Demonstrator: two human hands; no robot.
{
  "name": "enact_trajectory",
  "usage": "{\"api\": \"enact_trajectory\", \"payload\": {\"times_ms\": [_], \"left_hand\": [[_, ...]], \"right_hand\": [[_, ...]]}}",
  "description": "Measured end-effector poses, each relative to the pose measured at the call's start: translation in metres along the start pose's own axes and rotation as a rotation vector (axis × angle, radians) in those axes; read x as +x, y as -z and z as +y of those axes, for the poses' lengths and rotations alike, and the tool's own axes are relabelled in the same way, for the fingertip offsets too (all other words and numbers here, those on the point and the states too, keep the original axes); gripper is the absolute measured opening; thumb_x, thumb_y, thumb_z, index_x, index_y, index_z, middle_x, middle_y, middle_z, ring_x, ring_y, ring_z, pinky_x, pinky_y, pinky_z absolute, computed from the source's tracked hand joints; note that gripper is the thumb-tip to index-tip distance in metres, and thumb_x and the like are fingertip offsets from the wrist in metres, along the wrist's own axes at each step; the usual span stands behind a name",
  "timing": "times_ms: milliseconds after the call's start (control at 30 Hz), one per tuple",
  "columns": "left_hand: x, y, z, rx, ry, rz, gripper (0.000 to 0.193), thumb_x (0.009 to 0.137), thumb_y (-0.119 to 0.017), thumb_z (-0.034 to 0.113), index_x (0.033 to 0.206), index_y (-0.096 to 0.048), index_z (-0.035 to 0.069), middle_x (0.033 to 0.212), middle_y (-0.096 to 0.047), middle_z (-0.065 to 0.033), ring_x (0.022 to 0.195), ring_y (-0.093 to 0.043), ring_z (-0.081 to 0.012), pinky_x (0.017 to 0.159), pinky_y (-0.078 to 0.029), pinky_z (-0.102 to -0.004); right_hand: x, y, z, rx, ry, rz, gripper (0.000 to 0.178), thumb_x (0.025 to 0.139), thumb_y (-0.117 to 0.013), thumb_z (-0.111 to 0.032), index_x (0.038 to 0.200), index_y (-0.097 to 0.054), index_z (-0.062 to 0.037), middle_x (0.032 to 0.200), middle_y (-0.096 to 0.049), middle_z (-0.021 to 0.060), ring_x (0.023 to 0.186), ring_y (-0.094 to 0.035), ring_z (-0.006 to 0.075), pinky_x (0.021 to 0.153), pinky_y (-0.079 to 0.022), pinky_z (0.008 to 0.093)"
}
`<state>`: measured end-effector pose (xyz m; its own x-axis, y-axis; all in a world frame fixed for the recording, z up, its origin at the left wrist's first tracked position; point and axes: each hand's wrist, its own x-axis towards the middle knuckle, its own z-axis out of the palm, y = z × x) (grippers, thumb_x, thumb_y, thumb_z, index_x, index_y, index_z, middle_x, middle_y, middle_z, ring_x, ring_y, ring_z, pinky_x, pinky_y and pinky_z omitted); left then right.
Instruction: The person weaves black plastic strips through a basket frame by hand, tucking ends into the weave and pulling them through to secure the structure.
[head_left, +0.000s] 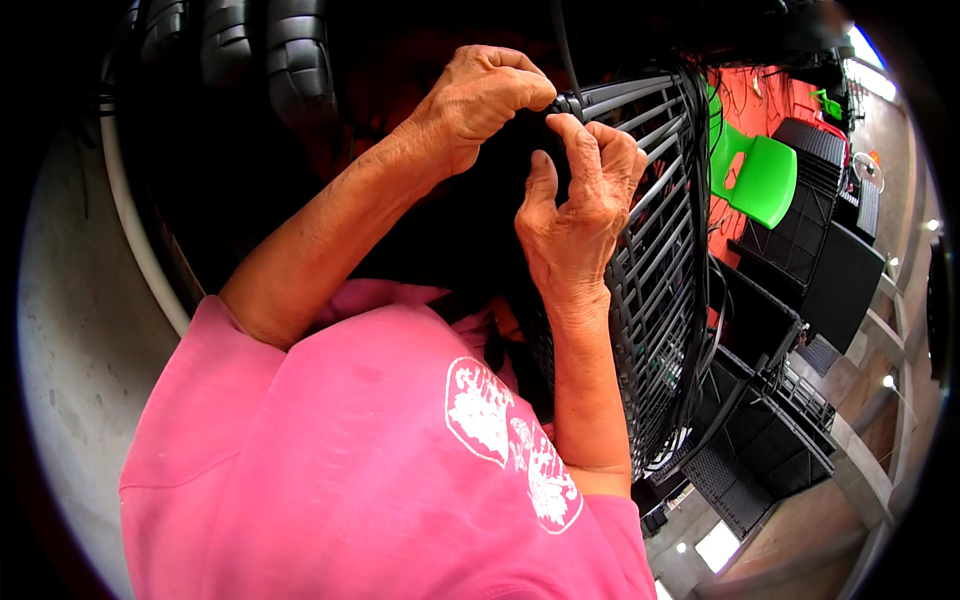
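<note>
A partly woven frame with rows of dark grey strips stands at my right, its upper corner between my hands. My left hand is closed in a pinch at that corner, and what lies between its fingertips is too dark to make out. A thin dark strand runs down to the corner from above. My right hand is held beside the corner with thumb and fingers apart. Its index fingertip is close to the strip ends; whether it touches them cannot be told.
Loose black strands hang along the frame's right side. Farther right are a bright green chair, several dark woven furniture pieces and a reddish floor covering. Thick black woven rolls show at the upper left, beside a pale curved tube.
</note>
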<state>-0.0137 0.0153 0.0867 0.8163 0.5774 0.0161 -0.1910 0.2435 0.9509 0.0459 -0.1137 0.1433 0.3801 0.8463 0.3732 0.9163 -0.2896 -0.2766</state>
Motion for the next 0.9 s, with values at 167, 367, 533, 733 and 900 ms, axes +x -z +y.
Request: {"api": "enact_trajectory", "payload": {"times_ms": [167,367,533,733,900], "left_hand": [[-0.021,0.000,-0.018,-0.458,0.123,0.061,0.012,0.087,-0.054,0.002,0.093,-0.065,0.002,0.090,-0.063,-0.0049,0.084,-0.058,-0.0137,0.076,-0.046,-0.0253],[-0.019,0.011,-0.022,-0.245,-0.016,-0.091,0.012,0.087,-0.057,0.001,0.096,-0.065,0.000,0.093,-0.062,-0.0037,0.092,-0.056,-0.0106,0.082,-0.044,-0.0228],[-0.011,0.019,-0.022,-0.094,-0.104,-0.183,0.013,0.084,-0.059,-0.001,0.096,-0.065,-0.001,0.092,-0.058,-0.0029,0.089,-0.054,-0.0112,0.078,-0.043,-0.0231],[-0.009,0.029,-0.015,0.064,-0.113,-0.233,0.008,0.084,-0.063,0.007,0.087,-0.061,0.000,0.083,-0.055,-0.0027,0.079,-0.052,-0.0115,0.071,-0.042,-0.0240],[-0.013,0.038,-0.012,0.162,0.025,-0.313,0.022,0.087,-0.063,0.017,0.076,-0.053,0.001,0.069,-0.049,0.0006,0.066,-0.045,-0.0088,0.060,-0.038,-0.0244]], "right_hand": [[0.000,0.008,-0.008,-0.056,0.020,-0.002,0.041,0.067,-0.064,0.005,0.107,-0.058,-0.0053,0.092,-0.050,0.0125,0.090,-0.047,0.0308,0.080,-0.040,0.0395],[-0.004,0.015,-0.014,-0.037,-0.016,-0.036,0.047,0.062,-0.065,0.010,0.106,-0.059,-0.0056,0.092,-0.050,0.0111,0.088,-0.046,0.0286,0.080,-0.039,0.0376],[-0.005,0.016,-0.016,-0.025,-0.041,-0.018,0.046,0.062,-0.066,0.010,0.105,-0.060,-0.0055,0.091,-0.049,0.0106,0.088,-0.046,0.0279,0.080,-0.039,0.0375],[-0.005,0.019,-0.019,-0.074,-0.063,-0.081,0.043,0.065,-0.068,0.009,0.105,-0.060,-0.0038,0.099,-0.051,0.0123,0.096,-0.050,0.0273,0.087,-0.040,0.0343],[-0.005,0.018,-0.020,-0.063,-0.078,-0.081,0.043,0.066,-0.067,0.010,0.106,-0.059,-0.0041,0.100,-0.050,0.0120,0.097,-0.050,0.0269,0.086,-0.041,0.0343]]}}
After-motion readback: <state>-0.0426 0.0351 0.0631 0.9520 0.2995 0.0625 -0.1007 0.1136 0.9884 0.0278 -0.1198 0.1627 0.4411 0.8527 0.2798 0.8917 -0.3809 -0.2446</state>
